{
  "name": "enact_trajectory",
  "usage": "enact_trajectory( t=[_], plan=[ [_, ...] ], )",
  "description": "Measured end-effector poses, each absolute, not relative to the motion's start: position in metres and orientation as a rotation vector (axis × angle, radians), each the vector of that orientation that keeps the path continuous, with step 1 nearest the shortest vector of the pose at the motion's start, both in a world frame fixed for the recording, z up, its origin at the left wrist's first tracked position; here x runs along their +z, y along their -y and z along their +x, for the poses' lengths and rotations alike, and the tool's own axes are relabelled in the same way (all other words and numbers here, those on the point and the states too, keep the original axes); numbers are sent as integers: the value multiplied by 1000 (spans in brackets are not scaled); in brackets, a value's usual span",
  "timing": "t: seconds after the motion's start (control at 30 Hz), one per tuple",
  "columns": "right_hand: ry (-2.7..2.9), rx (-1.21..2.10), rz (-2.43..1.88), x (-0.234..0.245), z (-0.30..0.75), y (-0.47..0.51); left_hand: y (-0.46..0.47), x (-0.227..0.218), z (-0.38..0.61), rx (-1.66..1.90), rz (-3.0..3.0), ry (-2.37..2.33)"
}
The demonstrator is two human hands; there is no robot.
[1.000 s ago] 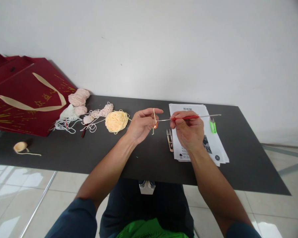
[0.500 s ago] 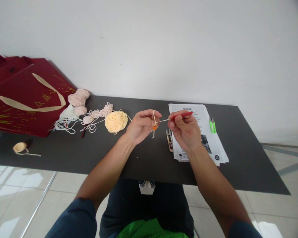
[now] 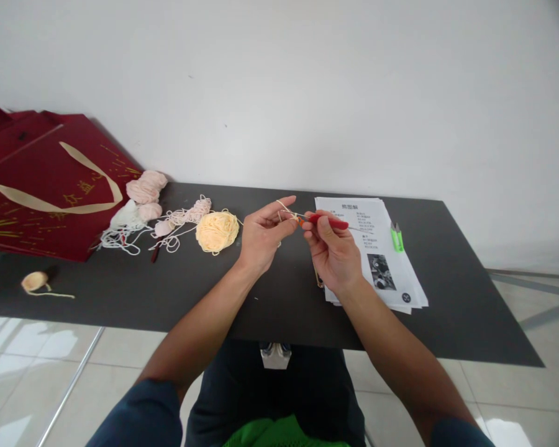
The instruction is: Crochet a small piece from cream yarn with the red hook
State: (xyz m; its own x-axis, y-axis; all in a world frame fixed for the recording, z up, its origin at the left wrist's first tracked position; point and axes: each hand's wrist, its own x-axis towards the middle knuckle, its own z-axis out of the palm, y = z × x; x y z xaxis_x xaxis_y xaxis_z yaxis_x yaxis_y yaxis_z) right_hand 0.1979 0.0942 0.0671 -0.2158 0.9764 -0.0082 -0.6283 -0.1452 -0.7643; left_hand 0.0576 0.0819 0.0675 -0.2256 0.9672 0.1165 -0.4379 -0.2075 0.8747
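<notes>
My right hand (image 3: 331, 251) grips a crochet hook (image 3: 328, 222) by its red handle, the thin metal tip pointing left. The tip meets a strand of pale yellow yarn (image 3: 283, 205) looped over the raised index finger of my left hand (image 3: 264, 239). The left thumb and fingers close on the yarn near the hook's tip, and a small orange piece (image 3: 300, 221) shows there between the hands. A yellow yarn ball (image 3: 217, 232) lies just left of my left hand, with a strand running from it toward that hand. The exact stitch is too small to make out.
A dark table (image 3: 177, 298) stands against the white wall. Printed sheets (image 3: 391, 248) lie under my right hand, with green thread snips (image 3: 397, 237) on them. Pink yarn (image 3: 146, 186), white yarn (image 3: 125, 217) and a red gift bag (image 3: 51, 180) are at left, and a small yellow crocheted piece (image 3: 35, 282) lies nearer.
My hands have drawn closer together. The hook has moved left, its tip now at the yarn by the left index finger, and the left hand has turned, its index finger stretched out more.
</notes>
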Motion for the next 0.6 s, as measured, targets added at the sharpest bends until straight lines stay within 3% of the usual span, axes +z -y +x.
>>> enact_trajectory(
  t=[0.6],
  plan=[
    [805, 1637, -609, 63, 193, -92, -81, 64, 60, 1705, 940, -923]
  ],
)
